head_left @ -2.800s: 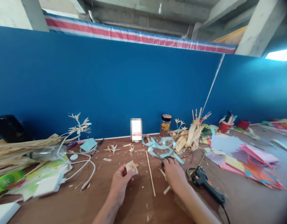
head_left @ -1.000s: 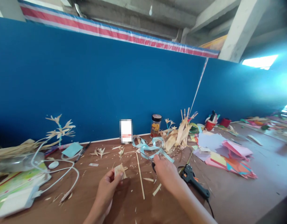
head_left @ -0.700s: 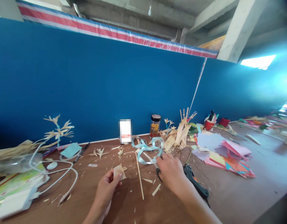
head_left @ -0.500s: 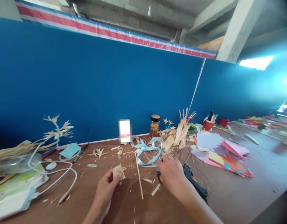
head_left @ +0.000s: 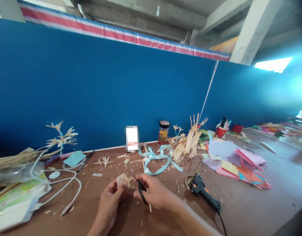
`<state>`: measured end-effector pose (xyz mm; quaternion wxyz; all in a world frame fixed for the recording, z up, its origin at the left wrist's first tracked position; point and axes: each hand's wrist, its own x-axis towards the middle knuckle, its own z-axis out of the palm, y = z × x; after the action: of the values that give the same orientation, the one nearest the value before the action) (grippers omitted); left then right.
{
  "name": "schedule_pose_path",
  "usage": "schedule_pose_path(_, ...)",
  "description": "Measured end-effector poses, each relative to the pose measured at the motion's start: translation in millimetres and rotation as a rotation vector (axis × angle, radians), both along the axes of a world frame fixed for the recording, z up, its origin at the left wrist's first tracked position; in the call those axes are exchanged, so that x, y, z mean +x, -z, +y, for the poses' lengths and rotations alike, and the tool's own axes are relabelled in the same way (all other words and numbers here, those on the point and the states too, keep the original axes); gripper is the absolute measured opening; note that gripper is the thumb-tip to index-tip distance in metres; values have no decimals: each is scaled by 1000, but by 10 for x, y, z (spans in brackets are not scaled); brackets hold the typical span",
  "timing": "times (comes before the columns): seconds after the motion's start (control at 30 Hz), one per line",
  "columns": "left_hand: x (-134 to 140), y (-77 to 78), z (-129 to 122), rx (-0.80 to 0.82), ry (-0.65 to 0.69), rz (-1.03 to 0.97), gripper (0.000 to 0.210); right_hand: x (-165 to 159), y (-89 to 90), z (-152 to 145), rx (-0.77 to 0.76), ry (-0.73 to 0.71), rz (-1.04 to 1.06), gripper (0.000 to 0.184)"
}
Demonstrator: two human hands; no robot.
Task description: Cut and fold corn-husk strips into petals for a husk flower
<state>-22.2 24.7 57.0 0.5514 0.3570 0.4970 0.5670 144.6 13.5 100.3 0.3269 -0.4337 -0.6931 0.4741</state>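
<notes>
Black-lidded jar [head_left: 163,134] by the blue partition [head_left: 104,82]

Light-blue ribbon [head_left: 177,167] looping over the brown tabletop [head_left: 251,203] in front. Farther right, a pale-lilac sheet [head_left: 221,150] beside pink paper [head_left: 250,158], and behind these a red cup [head_left: 221,132] holding pens [head_left: 224,122]. On the left, a clear plastic bottle [head_left: 18,173] lying on its side, white cable [head_left: 80,186] curling near it. Along the partition's top, a striped banner [head_left: 104,31].

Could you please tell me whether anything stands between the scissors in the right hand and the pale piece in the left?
Nothing visible does: the scissors in the right hand are close beside the pale piece pinched in the left hand. The stick is partly hidden behind the right hand, outside that gap.
</notes>
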Motion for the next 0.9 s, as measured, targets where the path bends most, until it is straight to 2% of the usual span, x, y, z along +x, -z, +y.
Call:
schedule_pose_path(0.07, -17, 29, 22, -1, 38, -73, 38, -81, 75, 33, -43, 14, 139, 39)
schedule_pose_path(0.13, -26, 39, 34, 1, 66, -142, 36, -102, 72, 69, -60, 52, 249, 44)
schedule_pose_path(0.27, -6, -12, 8, 4, 72, -192, 32, -25, -126, 108, -21, 78, 396, 50)
schedule_pose_path(0.4, 9, -64, -24, -17, 38, -261, 26, 14, -264, 30, -105, -129, 618, 46)
schedule_pose_path(0.5, -19, -55, -6, -46, -7, -308, 25, -26, -157, -64, -242, -215, 668, 40)
schedule_pose_path(0.7, -85, -29, 41, -82, -117, -445, 11, -115, 198, -174, -543, -225, 717, 36)
schedule_pose_path(0.9, -110, -70, 47, -105, -131, -560, 5, -110, 247, -189, -658, -314, 657, 42)
